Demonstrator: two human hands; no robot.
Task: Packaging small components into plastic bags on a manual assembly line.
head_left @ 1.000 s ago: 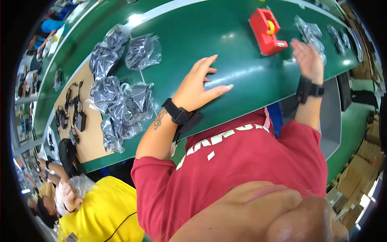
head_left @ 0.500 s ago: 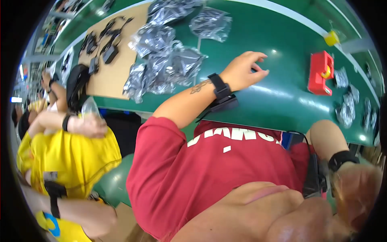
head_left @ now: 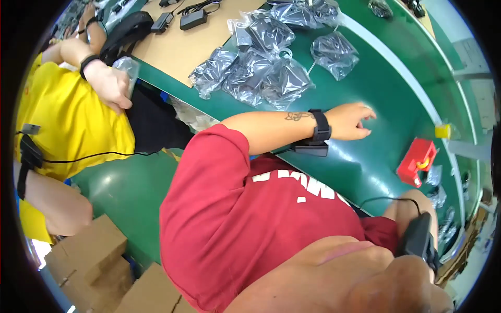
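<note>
My left hand [head_left: 350, 121] lies on the green belt [head_left: 376, 83] with its fingers apart and nothing in it, a black band on the wrist. The nearest things are clear plastic bags holding black parts [head_left: 263, 73] to its left and a red block-shaped tool [head_left: 416, 161] to its right. My right hand [head_left: 424, 281] hangs low at the lower right, off the belt, below a black wrist strap [head_left: 419, 239]. Its fingers are hidden.
A lone bag [head_left: 334, 49] lies farther up the belt. A small yellow object [head_left: 442, 131] sits near the red tool. Black adapters [head_left: 193, 18] rest on a cardboard sheet. A person in yellow [head_left: 68, 120] holds a bag at left. Cardboard boxes [head_left: 94, 261] stand below.
The view has swung left and down. My right arm has come off the belt to my side. My left hand stays on the belt.
</note>
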